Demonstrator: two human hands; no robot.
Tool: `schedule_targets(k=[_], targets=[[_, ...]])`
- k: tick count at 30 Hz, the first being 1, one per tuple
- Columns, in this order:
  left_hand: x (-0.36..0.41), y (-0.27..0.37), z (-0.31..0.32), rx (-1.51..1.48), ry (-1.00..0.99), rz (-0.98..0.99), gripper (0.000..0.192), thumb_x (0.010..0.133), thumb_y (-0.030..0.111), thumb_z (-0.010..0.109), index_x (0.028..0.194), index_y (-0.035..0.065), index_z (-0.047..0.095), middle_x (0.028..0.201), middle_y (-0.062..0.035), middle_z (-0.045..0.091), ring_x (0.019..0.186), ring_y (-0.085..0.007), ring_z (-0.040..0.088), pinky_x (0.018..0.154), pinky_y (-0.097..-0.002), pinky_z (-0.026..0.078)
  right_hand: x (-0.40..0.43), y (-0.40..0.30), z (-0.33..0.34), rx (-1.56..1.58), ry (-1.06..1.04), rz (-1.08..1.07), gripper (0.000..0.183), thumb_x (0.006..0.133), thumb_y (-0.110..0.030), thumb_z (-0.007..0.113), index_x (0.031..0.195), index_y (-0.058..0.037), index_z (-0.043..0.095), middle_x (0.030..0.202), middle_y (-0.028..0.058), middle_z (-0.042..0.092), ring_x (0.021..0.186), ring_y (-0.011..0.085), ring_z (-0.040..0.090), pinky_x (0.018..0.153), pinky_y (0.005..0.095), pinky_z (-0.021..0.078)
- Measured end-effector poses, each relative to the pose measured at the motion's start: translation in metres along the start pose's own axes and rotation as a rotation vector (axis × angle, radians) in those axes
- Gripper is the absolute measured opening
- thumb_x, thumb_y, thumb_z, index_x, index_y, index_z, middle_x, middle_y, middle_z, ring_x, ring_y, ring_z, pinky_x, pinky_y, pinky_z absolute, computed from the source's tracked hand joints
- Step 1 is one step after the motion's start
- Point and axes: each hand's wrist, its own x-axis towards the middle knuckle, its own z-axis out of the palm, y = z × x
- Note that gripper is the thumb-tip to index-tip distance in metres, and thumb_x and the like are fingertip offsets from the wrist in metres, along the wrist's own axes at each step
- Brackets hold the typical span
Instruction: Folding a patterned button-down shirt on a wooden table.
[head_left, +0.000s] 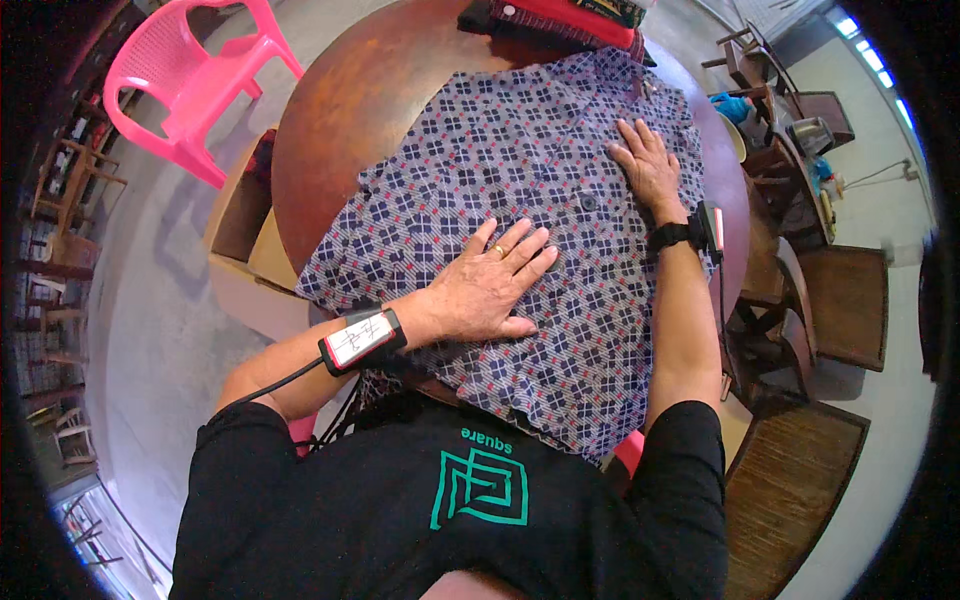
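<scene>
A patterned button-up shirt (480, 187), grey with navy squares and small red marks, lies spread over a round wooden table (337, 135). Its lower edge hangs over the near side, against my torso. My left hand (495, 277) rests palm down near the middle of the cloth, fingers somewhat apart and a ring on one of them. Farther up and to the right, my right hand (646, 165) presses flat on the shirt with spread fingers. One dark button (589, 202) shows between the hands. Neither hand grips anything.
Folded clothes (570, 22), red and dark, are stacked at the table's far edge. An open cardboard box (259, 262) stands left of the table, with a pink plastic chair (195, 97) beyond it. Wooden chairs (840, 307) and a cluttered side table (802, 157) are on the right.
</scene>
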Motion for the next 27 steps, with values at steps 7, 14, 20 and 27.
schedule_targets(k=[7,14,20,27], targets=[[-0.008,0.007,-0.004,0.035,0.059,-0.061,0.094,0.071,0.049,0.073,0.144,0.0071,0.031,0.148,-0.0176,0.029,0.139,-0.0356,0.024,0.11,-0.0533,0.02,0.0,0.001,0.006,0.062,-0.018,0.016,0.064,0.088,-0.065,0.041,0.142,-0.0327,0.04,0.154,0.0074,0.028,0.141,0.0287,0.025,0.109,0.0579,0.0161],[0.027,0.094,0.006,0.051,0.076,-0.49,0.092,0.073,0.047,0.074,0.142,0.0033,0.031,0.145,-0.026,0.028,0.137,-0.0411,0.025,0.109,-0.0544,0.022,-0.025,0.075,-0.01,0.025,-0.06,0.236,0.068,0.087,-0.068,0.038,0.145,-0.0331,0.036,0.155,0.0071,0.026,0.142,0.0296,0.023,0.109,0.0595,0.0156],[0.155,0.139,0.035,0.224,0.009,-0.467,0.1,0.067,0.063,0.07,0.144,0.0102,0.033,0.147,-0.0195,0.03,0.137,-0.0378,0.027,0.109,-0.0574,0.021,-0.03,0.241,-0.045,0.014,-0.065,0.389,0.071,0.086,-0.068,0.037,0.146,-0.029,0.035,0.154,0.0064,0.026,0.141,0.029,0.024,0.107,0.0615,0.0178],[0.334,0.153,0.017,0.357,-0.188,-0.386,0.09,0.065,0.054,0.076,0.142,0.0245,0.039,0.149,-0.0066,0.035,0.139,-0.0353,0.026,0.105,-0.0611,0.024,-0.045,0.485,-0.116,-0.167,-0.194,-0.015,0.043,0.094,-0.048,0.039,0.135,-0.0356,0.047,0.141,0.0069,0.045,0.124,0.03,0.049,0.101,0.0573,0.0345]])
